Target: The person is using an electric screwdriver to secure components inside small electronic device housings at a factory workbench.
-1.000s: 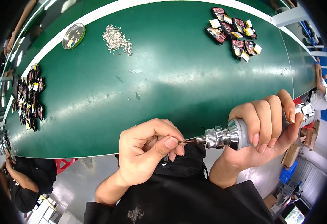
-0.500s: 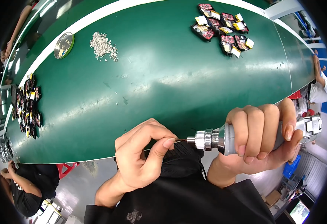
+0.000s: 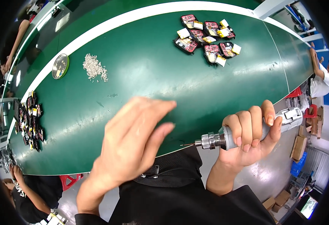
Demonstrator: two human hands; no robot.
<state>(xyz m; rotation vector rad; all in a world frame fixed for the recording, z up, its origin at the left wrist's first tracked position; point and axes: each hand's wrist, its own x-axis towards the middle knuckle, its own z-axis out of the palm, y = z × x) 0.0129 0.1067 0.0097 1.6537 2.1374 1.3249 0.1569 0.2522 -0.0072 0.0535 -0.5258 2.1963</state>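
Observation:
My right hand (image 3: 250, 131) is wrapped round a grey electric screwdriver (image 3: 230, 138), held level over the table's near edge. Its thin bit (image 3: 189, 144) points left; a tiny piece seems to sit at the tip, too small to make out. My left hand (image 3: 130, 137), a little smeared by motion, is off to the left of the bit. Thumb and fingers are apart, with nothing seen between them.
On the green table (image 3: 142, 75) lie a heap of small pale screw-like pieces (image 3: 94, 68), a round green-rimmed dish (image 3: 61, 66), several black cases with circuit parts and pouch batteries (image 3: 207, 37), and a dark pile of similar units (image 3: 31, 122). A co-worker (image 3: 33, 187) is at the lower left.
My left hand has let go of the bit's tip, opened, and moved up and left. My right hand still grips the screwdriver. The view has shifted slightly.

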